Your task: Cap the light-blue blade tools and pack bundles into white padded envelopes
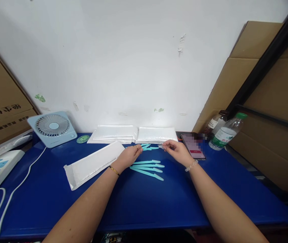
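My left hand (130, 156) is closed on a teal eyebrow razor (151, 148), whose blade end points right. My right hand (178, 150) pinches a small clear cap (160, 146), a short gap away from that razor's tip. Beyond the left fingers, more teal razors (145, 145) lie partly hidden. Closer to me, several teal razors (149, 165) are fanned out on the blue table, their handle ends together at the left. A white padded envelope (93, 165) lies slanted beside my left hand and passes partly behind it.
Stacks of white padded envelopes (115, 133) lie along the wall. A blue fan (54, 128) and a green round coaster (83, 139) are at left, with a power strip (1, 172) and white cables. At right are a phone (193, 146), a water bottle (226, 133) and a brown-capped bottle (214, 123).
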### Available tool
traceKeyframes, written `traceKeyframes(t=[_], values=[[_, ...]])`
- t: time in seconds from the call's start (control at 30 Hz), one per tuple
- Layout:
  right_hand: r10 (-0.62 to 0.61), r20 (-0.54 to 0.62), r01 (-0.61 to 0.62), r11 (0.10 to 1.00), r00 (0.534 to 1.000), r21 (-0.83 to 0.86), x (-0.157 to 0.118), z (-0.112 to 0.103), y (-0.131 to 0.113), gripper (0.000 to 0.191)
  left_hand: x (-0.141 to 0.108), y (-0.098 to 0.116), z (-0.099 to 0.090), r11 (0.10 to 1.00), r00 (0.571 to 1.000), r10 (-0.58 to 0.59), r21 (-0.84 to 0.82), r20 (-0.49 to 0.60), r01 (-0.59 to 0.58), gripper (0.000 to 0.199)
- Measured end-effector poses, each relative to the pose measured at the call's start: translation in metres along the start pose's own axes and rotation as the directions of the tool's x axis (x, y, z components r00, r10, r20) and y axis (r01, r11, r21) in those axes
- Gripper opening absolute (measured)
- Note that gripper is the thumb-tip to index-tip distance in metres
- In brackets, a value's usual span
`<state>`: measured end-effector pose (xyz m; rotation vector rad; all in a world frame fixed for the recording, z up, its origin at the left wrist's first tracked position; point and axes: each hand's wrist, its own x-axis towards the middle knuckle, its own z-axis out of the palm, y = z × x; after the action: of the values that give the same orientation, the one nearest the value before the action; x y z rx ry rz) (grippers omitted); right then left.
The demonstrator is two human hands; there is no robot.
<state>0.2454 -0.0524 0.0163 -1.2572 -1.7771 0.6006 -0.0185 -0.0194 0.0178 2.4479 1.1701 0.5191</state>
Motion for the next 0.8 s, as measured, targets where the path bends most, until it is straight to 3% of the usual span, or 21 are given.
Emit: traceKeyframes(t=[0.17,0.27,0.43,0.5,0.57,0.63,0.7,0.8], values=[[0.036,0.047,-0.038,0.999,0.998,0.032,0.0,0.006,-0.004,0.025,0.0,0.002,0.001,1.0,1.0,0.002,0.013,0.002,-0.002,0.038],[0.061,0.141,-0.074,0.994,0.988,0.083,-0.002,0.011,-0.006,0.027,-0.002,0.007,0.002,0.999,0.999,0.027,0.029,0.023,-0.027,0.039],[0.112,0.438,-0.168,0.982,0.892,0.092,-0.005,0.009,-0.003,0.029,-0.005,0.015,0.004,0.992,0.99,0.103,0.064,0.101,-0.11,0.039],[0.127,0.37,-0.12,0.992,0.92,-0.042,-0.003,0.004,0.004,0.027,-0.005,0.013,0.004,0.988,0.995,0.075,0.128,0.058,-0.082,0.032],[0.105,0.177,-0.062,0.97,0.979,-0.235,0.001,-0.001,0.012,0.022,-0.004,0.008,0.004,0.975,0.999,0.015,0.22,-0.04,-0.006,0.024],[0.057,0.041,-0.036,0.919,0.998,-0.394,0.005,-0.003,0.021,0.019,-0.002,0.0,0.004,0.95,0.99,-0.048,0.301,-0.134,0.086,0.022],[0.034,0.019,-0.021,0.876,0.999,-0.482,0.008,-0.001,0.027,0.018,0.0,-0.007,0.004,0.924,0.979,-0.095,0.35,-0.182,0.155,0.025],[0.034,0.064,0.01,0.811,0.997,-0.585,0.012,0.008,0.029,0.017,0.004,-0.014,0.004,0.903,0.979,-0.113,0.394,-0.168,0.171,0.017]])
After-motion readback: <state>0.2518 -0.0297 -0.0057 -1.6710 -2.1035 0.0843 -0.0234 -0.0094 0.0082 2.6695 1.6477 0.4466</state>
